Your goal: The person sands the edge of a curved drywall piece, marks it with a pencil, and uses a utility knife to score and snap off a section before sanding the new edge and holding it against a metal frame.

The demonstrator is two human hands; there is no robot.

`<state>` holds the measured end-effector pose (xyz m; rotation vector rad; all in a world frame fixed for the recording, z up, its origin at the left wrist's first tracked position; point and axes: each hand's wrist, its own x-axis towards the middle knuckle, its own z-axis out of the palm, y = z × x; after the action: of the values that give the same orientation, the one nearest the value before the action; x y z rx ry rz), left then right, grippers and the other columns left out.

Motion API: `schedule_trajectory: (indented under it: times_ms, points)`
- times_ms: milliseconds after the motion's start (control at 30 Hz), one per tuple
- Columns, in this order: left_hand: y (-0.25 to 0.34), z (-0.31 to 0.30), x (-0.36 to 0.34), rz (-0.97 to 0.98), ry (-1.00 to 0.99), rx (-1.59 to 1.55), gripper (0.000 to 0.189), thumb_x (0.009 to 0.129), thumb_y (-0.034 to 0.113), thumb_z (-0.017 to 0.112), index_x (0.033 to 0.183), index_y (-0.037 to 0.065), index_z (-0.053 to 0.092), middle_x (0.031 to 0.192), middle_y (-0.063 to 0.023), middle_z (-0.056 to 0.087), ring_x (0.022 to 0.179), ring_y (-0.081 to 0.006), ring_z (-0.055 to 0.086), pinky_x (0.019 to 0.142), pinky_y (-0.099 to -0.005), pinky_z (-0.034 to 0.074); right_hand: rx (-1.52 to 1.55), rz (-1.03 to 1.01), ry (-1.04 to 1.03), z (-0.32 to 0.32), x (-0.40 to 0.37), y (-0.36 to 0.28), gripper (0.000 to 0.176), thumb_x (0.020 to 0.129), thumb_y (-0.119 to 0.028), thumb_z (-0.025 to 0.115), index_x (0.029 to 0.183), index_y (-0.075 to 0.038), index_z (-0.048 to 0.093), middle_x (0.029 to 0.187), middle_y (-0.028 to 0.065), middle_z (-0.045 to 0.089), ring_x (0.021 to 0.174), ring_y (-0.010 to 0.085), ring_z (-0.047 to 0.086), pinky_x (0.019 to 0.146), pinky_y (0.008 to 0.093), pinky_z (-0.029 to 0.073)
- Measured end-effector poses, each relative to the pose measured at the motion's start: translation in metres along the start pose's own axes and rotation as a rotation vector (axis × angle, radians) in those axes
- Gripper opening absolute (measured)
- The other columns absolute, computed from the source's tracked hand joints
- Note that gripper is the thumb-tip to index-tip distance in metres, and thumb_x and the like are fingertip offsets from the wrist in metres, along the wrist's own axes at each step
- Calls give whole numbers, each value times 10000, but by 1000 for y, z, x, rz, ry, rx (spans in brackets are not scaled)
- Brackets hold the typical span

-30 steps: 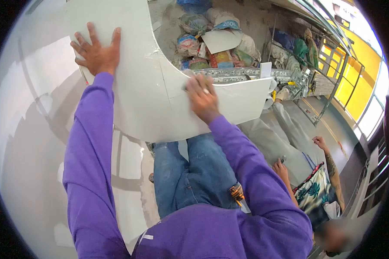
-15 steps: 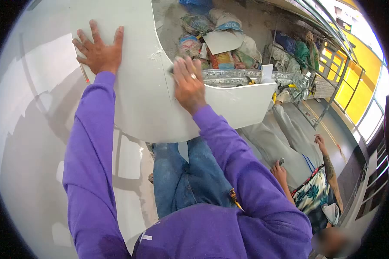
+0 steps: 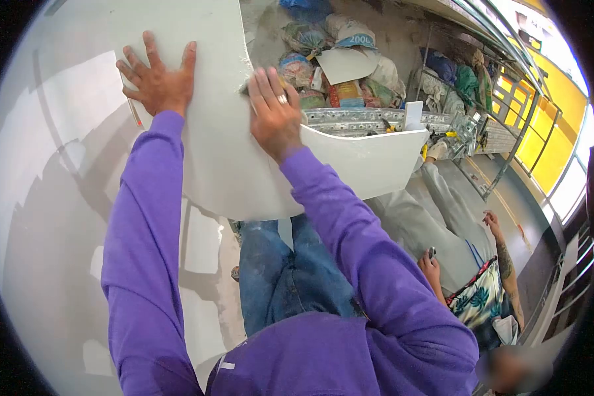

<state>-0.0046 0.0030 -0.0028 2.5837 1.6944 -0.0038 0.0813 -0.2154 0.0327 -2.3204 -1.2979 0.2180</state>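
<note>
Left hand [image 3: 157,78]: flat on the curved white plasterboard panel [image 3: 224,165], fingers spread wide apart, palm pressed down, gripping nothing; compared with 1.0 s ago it sits at the same spot on the panel's upper left part, only slightly further right in view.

Right hand [image 3: 274,112]: lies over the panel's inner curved edge, fingers straight and close together, silver ring [image 3: 282,99] on one finger; a small dark object [image 3: 244,88] shows at the fingertips, its kind too small to tell; whether the fingers clamp it or only press on it, cannot tell. Change: 1.0 s ago this hand is lower on the curve, near the panel's right arm; 0.5 s ago midway; now it is higher up the same edge and closer to the left hand.

Panel: held against the smooth white wall [image 3: 46,198], upper part under both hands, lower rim above the blue jeans [image 3: 277,277]; position unchanged across the frames.

Surroundings: heap of filled sacks and bags [image 3: 336,59] beyond the curved edge; perforated grey metal rail [image 3: 369,121] just behind the panel's right arm; a co-worker in grey trousers [image 3: 416,218] at lower right, one hand [image 3: 431,264] near the knee, placed as before.
</note>
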Motion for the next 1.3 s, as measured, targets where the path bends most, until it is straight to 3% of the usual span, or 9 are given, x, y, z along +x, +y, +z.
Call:
schedule_trajectory:
  times_ms: [200,400,567,667,800,900,1033,1133,1300]
  points:
    - [1,-3,-1,-4,-16,-22,993,889,868,463,1678,326,197,1732,-196,137,1606,-417,55,1211,-713,123,-81,1,-70,-18,-59,13,431,917,-99,655,1338,-8,651,1475,155,608,1427,319,524,1122,485,383]
    - [0,-2,-1,-8,-42,-76,1030,873,880,465,1688,332,154,1742,-192,101,1609,-426,-6,1210,-731,73,-30,68,126,27,63,-8,423,929,-110,634,1339,-7,648,1456,155,616,1407,318,536,1081,452,389]
    - [1,0,-1,-5,-47,-56,1028,873,877,472,1686,328,164,1740,-196,104,1608,-429,-9,1211,-728,63,-90,103,-9,2,-33,-6,439,931,-120,628,1354,-4,640,1455,173,613,1404,330,532,1072,464,394]
    - [-2,-1,-1,-8,-34,-53,1028,873,874,478,1685,327,167,1739,-197,107,1607,-432,-9,1212,-725,63,-84,108,12,6,-36,-8,446,936,-123,623,1364,2,627,1446,180,615,1400,337,529,1073,469,394]
    - [0,-3,-1,-14,-43,-69,1028,876,870,480,1687,330,153,1740,-195,104,1607,-433,-13,1214,-723,63,-16,79,132,28,55,-10,445,940,-119,613,1367,5,618,1451,181,611,1409,343,520,1091,469,388]
    - [0,-4,-1,-14,-45,-65,1023,878,872,472,1686,332,154,1741,-193,99,1608,-430,-11,1212,-723,73,-10,112,100,24,55,-16,431,947,-117,612,1360,6,624,1462,185,604,1420,348,509,1096,465,386]
    - [0,-2,1,-8,-30,-27,1008,884,869,469,1682,324,181,1738,-195,109,1605,-434,16,1211,-720,95,-47,123,-35,-7,-51,-6,426,943,-104,616,1354,6,633,1469,183,599,1414,349,516,1115,479,386]
    - [2,-1,-1,5,-3,-1,986,897,857,470,1676,311,212,1732,-198,126,1598,-439,65,1211,-709,117,-96,121,-78,-19,-53,-4,432,948,-115,613,1362,6,635,1460,184,604,1402,348,525,1122,487,385]
    - [3,-5,-1,6,-6,-45,986,896,868,453,1676,316,209,1730,-199,136,1599,-437,64,1210,-707,118,-27,68,67,20,55,-7,433,955,-136,607,1366,-4,633,1432,169,622,1378,345,542,1122,482,381]
